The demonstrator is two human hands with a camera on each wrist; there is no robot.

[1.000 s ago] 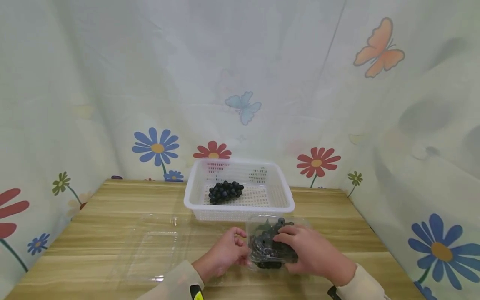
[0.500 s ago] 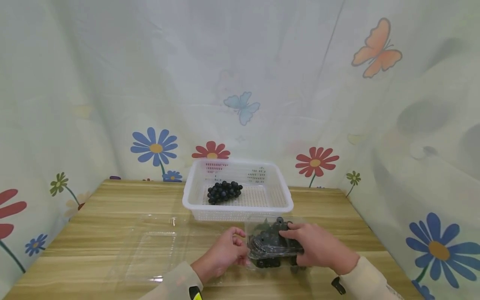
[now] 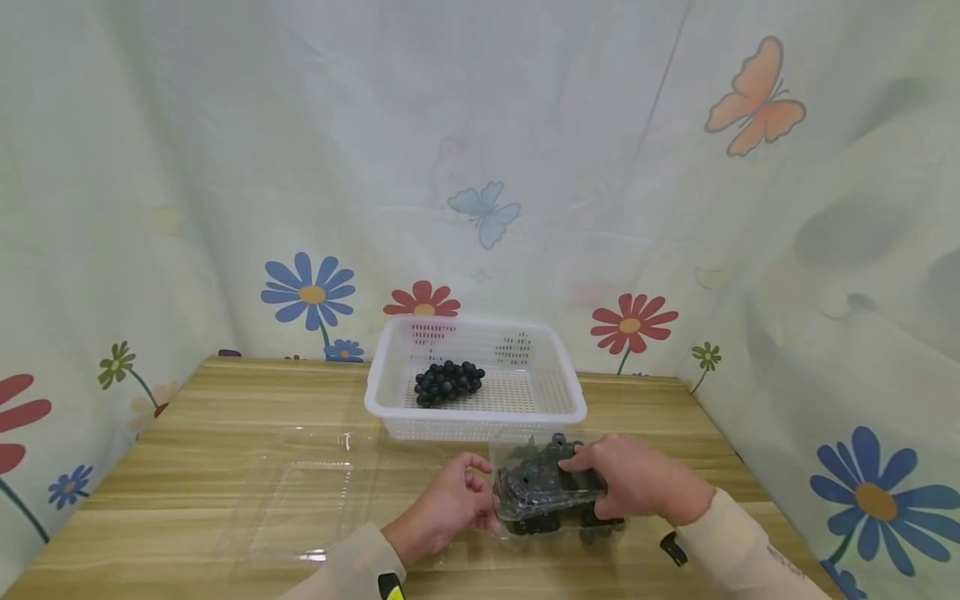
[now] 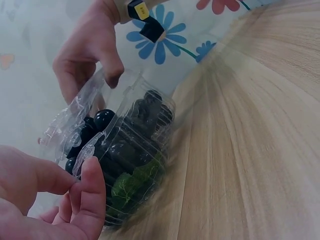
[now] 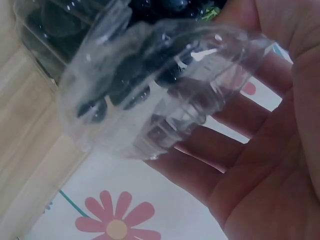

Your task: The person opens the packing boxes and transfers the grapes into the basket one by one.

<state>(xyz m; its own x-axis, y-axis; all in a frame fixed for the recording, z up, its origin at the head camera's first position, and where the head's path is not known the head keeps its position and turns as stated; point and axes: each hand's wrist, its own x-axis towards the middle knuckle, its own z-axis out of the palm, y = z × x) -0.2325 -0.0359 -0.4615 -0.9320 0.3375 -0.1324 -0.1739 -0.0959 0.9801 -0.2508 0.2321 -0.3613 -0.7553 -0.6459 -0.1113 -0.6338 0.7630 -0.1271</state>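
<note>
A clear plastic clamshell box (image 3: 551, 508) filled with dark grapes (image 4: 122, 150) stands near the table's front, right of centre. Green leaves (image 4: 127, 187) show through its wall. My left hand (image 3: 448, 504) pinches the box's left edge between thumb and fingers. On the other side my right hand (image 3: 637, 479) grips the edge of the tilted clear lid (image 5: 150, 95), thumb on one face and fingers on the other. The lid stands partly raised over the grapes. In the left wrist view the right hand (image 4: 90, 52) appears beyond the box.
A white plastic basket (image 3: 480, 429) stands behind the box, holding a bunch of dark grapes (image 3: 450, 383). Another clear plastic container (image 3: 311, 500) lies on the wooden table (image 3: 187, 475) at the left. A flowered curtain (image 3: 360, 125) surrounds the table.
My right hand has shifted right with the lid edge, uncovering more grapes at the box's right end. My left hand has stayed at the left edge.
</note>
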